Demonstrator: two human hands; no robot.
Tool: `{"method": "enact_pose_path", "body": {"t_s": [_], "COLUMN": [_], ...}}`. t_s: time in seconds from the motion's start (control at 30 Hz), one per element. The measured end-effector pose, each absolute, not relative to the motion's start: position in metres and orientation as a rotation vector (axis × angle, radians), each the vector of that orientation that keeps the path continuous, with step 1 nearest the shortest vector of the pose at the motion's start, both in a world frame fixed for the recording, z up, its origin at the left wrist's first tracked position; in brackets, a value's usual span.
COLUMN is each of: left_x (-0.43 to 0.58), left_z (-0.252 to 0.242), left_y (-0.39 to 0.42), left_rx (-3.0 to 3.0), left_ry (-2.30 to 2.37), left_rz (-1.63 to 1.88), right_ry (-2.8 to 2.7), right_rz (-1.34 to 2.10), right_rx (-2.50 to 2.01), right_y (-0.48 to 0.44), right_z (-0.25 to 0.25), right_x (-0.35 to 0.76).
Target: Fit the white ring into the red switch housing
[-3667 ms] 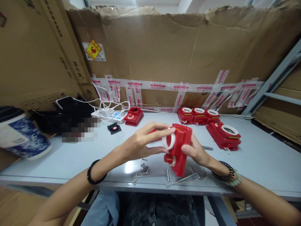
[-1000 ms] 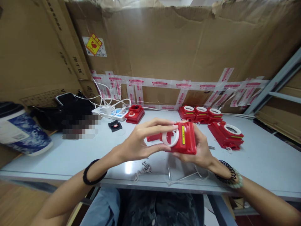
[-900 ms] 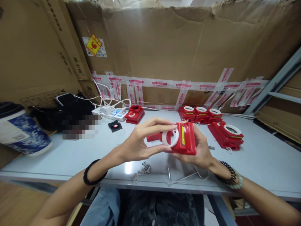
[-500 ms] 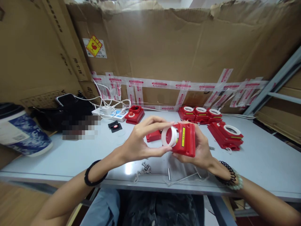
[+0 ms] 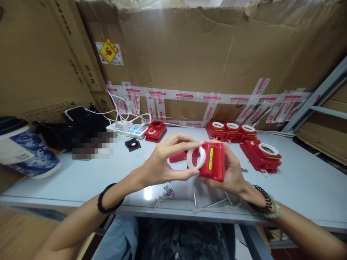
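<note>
From my remote seat: both hands meet above the worktop (image 5: 81, 177), sharing a red housing (image 5: 214, 162) held clear of the surface. My right hand (image 5: 233, 172) is closed around it from behind and below, the palm cupping its far end. My left hand (image 5: 159, 165) is half curled, with the forefinger on top and the thumb beneath, pinching the rim of the white ring (image 5: 195, 157) seated at the housing's near end. The housing's long axis runs roughly from one hand to the other, ring end toward the left hand, with its face and upright yellow strip turned up to the camera. Just below the hands lie loose screws (image 5: 168, 193) and thin metal pins (image 5: 214, 205). A red part (image 5: 177, 157) sits right behind the left fingers. Beyond the right hand stands a row of finished red units (image 5: 232, 130), with two more stacked (image 5: 264, 154) beside them.
</note>
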State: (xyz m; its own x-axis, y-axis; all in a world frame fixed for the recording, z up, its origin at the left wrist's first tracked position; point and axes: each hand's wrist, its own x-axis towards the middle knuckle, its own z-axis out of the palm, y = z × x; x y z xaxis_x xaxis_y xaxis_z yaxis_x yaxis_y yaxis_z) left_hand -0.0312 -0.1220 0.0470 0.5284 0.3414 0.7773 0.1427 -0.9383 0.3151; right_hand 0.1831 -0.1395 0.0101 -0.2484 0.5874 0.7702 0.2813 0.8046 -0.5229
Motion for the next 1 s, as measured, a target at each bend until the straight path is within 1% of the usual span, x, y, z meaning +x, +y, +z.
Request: {"method": "enact_pose_path", "body": {"t_s": [0.33,0.63,0.83,1.0], "left_x": [-0.0320,-0.0346,-0.0359,-0.0369], "left_z": [0.0475,0.0506,0.0505,0.0524], "left_y": [-0.1214,-0.1205,-0.1213,-0.1257], "left_rx": [2.546,2.530,2.527,2.612], "left_ry": [0.378,0.319,0.280,0.195], "left_rz": [1.333,1.232,1.219,1.153], "right_ry": [-1.857,-1.869,-1.865,-1.891], "right_rz": [0.333,0.390,0.495,0.505], "right_rx": [-0.647,-0.641,-0.602,-0.493], "right_y": [-0.1392,-0.1381,-0.1386,-0.1379], "right_z": [0.0093,0.0071,0.0082,0.0152], "right_x": [0.1836,0.1852,0.1857,0.1844]}}
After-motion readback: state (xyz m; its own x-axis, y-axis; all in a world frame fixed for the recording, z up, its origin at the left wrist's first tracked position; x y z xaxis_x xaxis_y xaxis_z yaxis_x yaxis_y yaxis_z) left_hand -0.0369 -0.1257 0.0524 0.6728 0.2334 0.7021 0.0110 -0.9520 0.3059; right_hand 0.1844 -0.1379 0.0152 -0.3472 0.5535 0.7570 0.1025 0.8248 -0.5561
